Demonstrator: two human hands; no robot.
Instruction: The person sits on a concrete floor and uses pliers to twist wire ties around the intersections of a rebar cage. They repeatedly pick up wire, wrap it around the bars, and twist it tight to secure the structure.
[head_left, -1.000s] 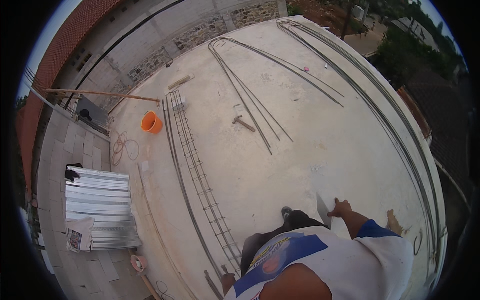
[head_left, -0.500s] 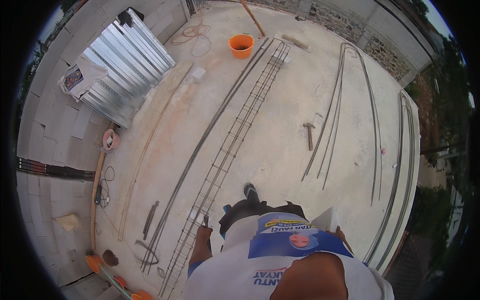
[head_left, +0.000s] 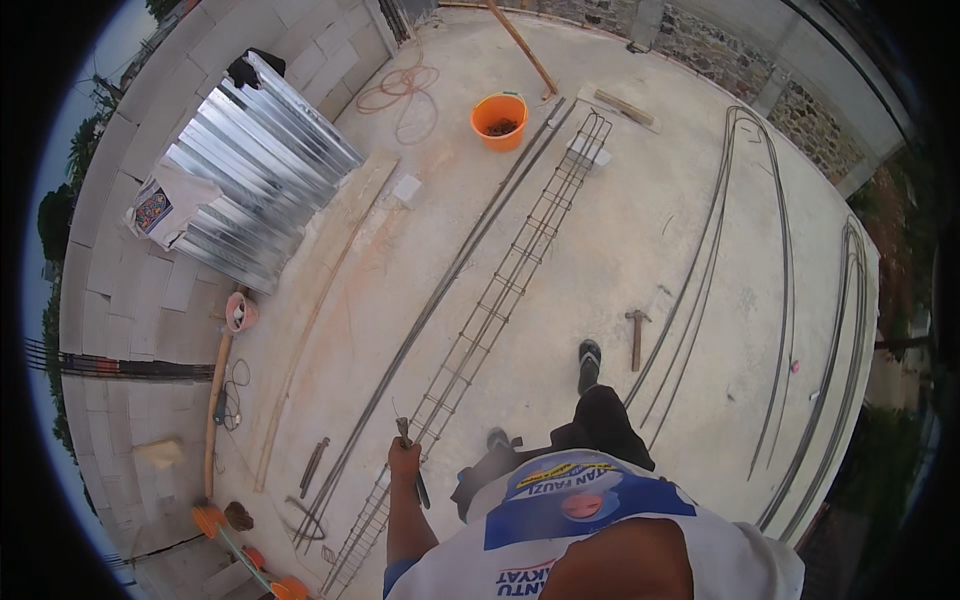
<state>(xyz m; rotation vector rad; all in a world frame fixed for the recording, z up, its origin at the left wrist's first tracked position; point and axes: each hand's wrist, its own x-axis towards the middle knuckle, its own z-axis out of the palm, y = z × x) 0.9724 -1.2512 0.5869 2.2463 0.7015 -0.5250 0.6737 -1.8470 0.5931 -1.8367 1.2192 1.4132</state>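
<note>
Head view: person stands on a concrete slab [head_left: 600, 250]
Left hand [head_left: 404, 461]: clenched on a tool [head_left: 412, 462], over the rebar cage [head_left: 490, 310]
Right hand: out of sight
Hammer [head_left: 635, 336]: right of cage; bucket [head_left: 499, 120] near its far end

The right hand is hidden behind the person's torso [head_left: 600, 530]; the left hand's [head_left: 404, 462] tool is too small to identify.

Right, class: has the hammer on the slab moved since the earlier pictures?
No. The hammer lies just left of the bent steel rods, as before. Only the camera has turned.
</note>
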